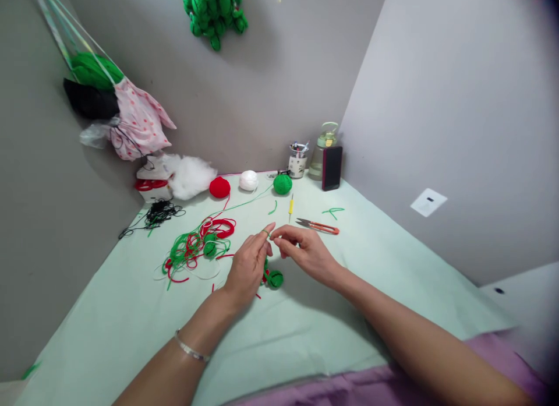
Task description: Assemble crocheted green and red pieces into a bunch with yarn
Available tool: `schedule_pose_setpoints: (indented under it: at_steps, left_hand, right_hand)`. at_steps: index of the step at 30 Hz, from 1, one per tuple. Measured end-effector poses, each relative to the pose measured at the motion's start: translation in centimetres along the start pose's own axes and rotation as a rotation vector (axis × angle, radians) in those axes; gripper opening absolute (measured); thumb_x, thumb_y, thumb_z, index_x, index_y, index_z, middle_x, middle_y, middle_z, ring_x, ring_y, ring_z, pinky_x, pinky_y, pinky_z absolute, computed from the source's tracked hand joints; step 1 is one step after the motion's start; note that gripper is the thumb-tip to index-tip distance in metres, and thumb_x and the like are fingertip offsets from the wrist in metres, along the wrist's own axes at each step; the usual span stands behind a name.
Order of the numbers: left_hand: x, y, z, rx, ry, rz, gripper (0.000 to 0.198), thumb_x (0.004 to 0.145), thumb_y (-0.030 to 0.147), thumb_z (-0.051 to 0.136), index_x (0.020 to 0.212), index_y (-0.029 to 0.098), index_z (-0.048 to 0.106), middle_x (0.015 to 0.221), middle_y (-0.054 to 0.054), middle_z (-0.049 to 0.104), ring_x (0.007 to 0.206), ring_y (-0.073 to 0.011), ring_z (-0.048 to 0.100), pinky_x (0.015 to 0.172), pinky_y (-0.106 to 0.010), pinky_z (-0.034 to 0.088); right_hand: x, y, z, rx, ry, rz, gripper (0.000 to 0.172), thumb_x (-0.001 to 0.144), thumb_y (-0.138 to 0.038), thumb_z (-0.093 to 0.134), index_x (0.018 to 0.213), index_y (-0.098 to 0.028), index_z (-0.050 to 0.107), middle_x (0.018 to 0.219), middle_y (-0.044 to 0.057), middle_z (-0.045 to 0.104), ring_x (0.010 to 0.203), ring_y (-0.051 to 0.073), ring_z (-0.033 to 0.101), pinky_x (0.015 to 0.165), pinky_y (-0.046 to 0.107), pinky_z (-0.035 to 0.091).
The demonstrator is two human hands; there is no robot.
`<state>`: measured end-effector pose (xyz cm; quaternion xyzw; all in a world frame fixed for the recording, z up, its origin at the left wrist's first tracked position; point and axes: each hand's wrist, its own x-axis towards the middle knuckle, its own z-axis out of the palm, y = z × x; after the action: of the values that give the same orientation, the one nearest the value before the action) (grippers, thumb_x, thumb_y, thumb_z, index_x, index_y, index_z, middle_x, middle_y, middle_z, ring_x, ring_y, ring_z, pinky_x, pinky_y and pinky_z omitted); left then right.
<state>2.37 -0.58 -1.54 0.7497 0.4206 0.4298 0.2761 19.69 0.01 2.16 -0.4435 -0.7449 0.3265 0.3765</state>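
Observation:
My left hand [251, 263] is closed with its index finger stretched out, and a strand of green yarn [268, 233] loops over that finger. Fingertips of my right hand [303, 249] pinch together at the same strand, close to the left index finger. Below the left palm hangs or lies a small crocheted green ball [275, 279] with red bits beside it; the hand partly hides this piece. To the left lies a tangle of green, red and white yarn [187, 249] with another green crocheted ball [210, 249] in it.
Orange thread snips [318, 226] and a yellow-handled crochet hook [291, 207] lie beyond my hands. Behind are red [219, 187], white [248, 180] and green [282, 184] yarn balls, a pen cup [297, 164], a bottle [315, 164] and a phone [332, 168]. Black yarn [161, 214] lies left.

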Motion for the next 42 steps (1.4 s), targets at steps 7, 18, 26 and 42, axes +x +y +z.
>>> schedule_pose_setpoints:
  at_steps: [7, 18, 26, 42]
  left_hand:
    - [0.04, 0.04, 0.10, 0.014, 0.000, -0.015, 0.045, 0.101, 0.024, 0.034, 0.144, 0.018, 0.049, 0.084, -0.002, 0.059, 0.081, -0.0165, 0.055, 0.082, -0.031, 0.047]
    - [0.01, -0.05, 0.14, 0.004, 0.003, 0.002, 0.045, 0.101, 0.023, 0.035, 0.143, 0.020, 0.050, 0.083, -0.001, 0.058, 0.081, -0.0162, 0.055, 0.082, -0.030, 0.047]
    - [0.04, -0.15, 0.20, 0.017, 0.004, 0.013, 0.044, 0.101, 0.023, 0.035, 0.141, 0.022, 0.051, 0.083, -0.001, 0.059, 0.081, -0.0162, 0.056, 0.081, -0.029, 0.046]
    - [-0.05, -0.21, 0.24, 0.087, -0.006, 0.029, 0.044, 0.101, 0.022, 0.034, 0.141, 0.020, 0.051, 0.082, -0.002, 0.060, 0.080, -0.0172, 0.055, 0.080, -0.030, 0.046]
  right_hand:
    - [-0.13, -0.12, -0.05, -0.030, -0.007, -0.005, 0.023, 0.093, -0.026, 0.050, 0.106, -0.018, 0.068, 0.064, -0.003, 0.061, 0.055, 0.011, 0.052, 0.058, 0.023, 0.039]
    - [-0.08, 0.10, -0.20, -0.048, -0.013, -0.013, 0.024, 0.093, -0.026, 0.050, 0.105, -0.018, 0.070, 0.065, -0.002, 0.061, 0.055, 0.010, 0.050, 0.056, 0.023, 0.037]
    - [0.05, 0.03, -0.39, 0.049, -0.060, -0.017, 0.021, 0.093, -0.027, 0.050, 0.096, -0.019, 0.070, 0.078, 0.001, 0.064, 0.057, 0.010, 0.048, 0.056, 0.023, 0.037]
    - [0.28, -0.16, -0.25, 0.004, -0.075, -0.003, 0.019, 0.091, -0.024, 0.051, 0.090, -0.018, 0.068, 0.064, -0.003, 0.054, 0.054, 0.010, 0.043, 0.055, 0.024, 0.032]
